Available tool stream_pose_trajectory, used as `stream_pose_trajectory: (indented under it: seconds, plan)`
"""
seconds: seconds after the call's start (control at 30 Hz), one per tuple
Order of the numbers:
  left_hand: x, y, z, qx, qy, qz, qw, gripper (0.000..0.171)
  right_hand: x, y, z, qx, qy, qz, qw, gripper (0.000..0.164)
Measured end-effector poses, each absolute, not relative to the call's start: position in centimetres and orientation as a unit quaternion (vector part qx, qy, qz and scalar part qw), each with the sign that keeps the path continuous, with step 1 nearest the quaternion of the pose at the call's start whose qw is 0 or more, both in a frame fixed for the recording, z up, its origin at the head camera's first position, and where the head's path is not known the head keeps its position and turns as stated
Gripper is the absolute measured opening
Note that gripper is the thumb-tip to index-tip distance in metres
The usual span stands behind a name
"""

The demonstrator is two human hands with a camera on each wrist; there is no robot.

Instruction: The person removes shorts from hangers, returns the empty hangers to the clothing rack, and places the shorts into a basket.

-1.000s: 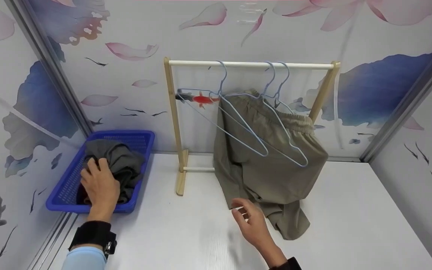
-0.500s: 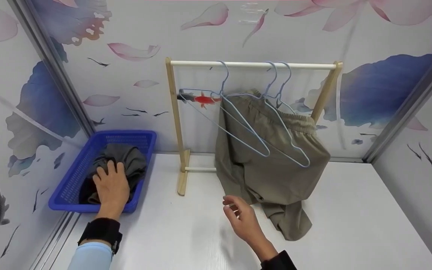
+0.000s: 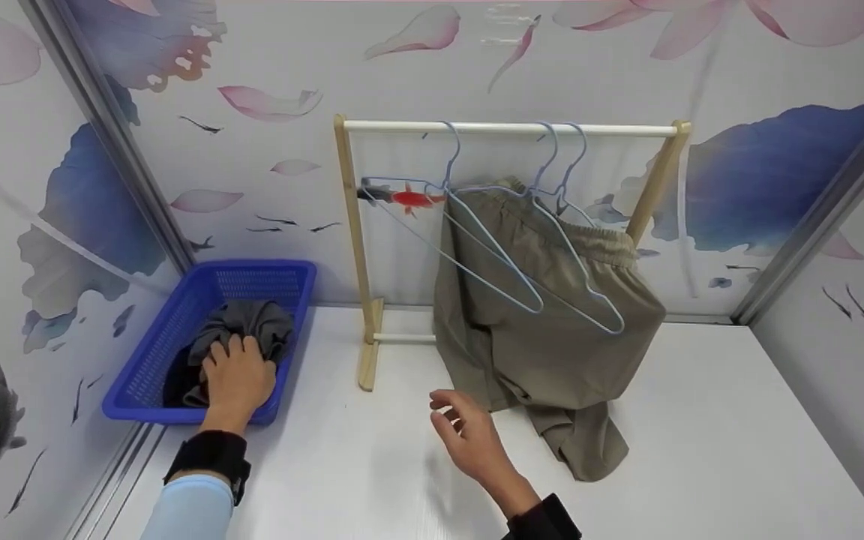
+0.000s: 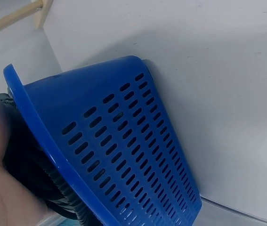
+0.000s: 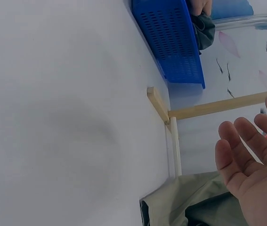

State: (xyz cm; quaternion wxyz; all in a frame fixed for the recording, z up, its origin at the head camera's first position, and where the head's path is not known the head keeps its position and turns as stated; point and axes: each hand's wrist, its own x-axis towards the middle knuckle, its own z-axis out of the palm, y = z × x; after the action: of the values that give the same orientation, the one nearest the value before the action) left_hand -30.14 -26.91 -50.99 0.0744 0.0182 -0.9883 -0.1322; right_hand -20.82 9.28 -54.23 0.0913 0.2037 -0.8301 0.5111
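As the left hand [image 3: 239, 379] shifted rightward within the blue basket [image 3: 271, 281], the gray garment [image 3: 253, 318] there bunched lower, suggesting gathering, not yet lifting; whether those fingers gripped it, I couldn't tell. The right hand [image 3: 469, 436], fingers loosely curved and holding nothing, had edged leftward, near the olive trousers [image 3: 574, 352].

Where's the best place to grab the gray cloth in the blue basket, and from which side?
From above, I'd pinch the loose upper folds of the gray cloth, toward its far end. It lies heaped inside the blue basket, whose walls hem in its sides, and the left hand covers its near part.
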Motion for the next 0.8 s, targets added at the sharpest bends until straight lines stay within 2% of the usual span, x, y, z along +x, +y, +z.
stream_pose_trajectory:
  seconds: [0.3, 0.5, 0.63, 0.8]
  plan:
    - [-30.7, -27.0, -51.0, 0.024, -0.986, -0.163, -0.002, 0.058, -21.0, 8.1, -54.2, 0.191, -0.833, 0.515, 0.065, 0.026]
    - [-30.8, -26.5, -50.8, 0.027, -0.982, -0.185, -0.039, 0.066, -20.8, 8.8, -54.2, 0.195, -0.833, 0.513, 0.073, 0.026]
    - [-30.4, -26.3, -50.8, 0.034, -0.984, -0.174, -0.032, 0.071, -20.8, 9.7, -53.9, 0.199, -0.833, 0.51, 0.081, 0.026]
    - [-29.7, -25.4, -51.0, 0.056, -0.988, -0.144, 0.016, 0.072, -21.0, 11.5, -52.9, 0.202, -0.834, 0.502, 0.107, 0.026]
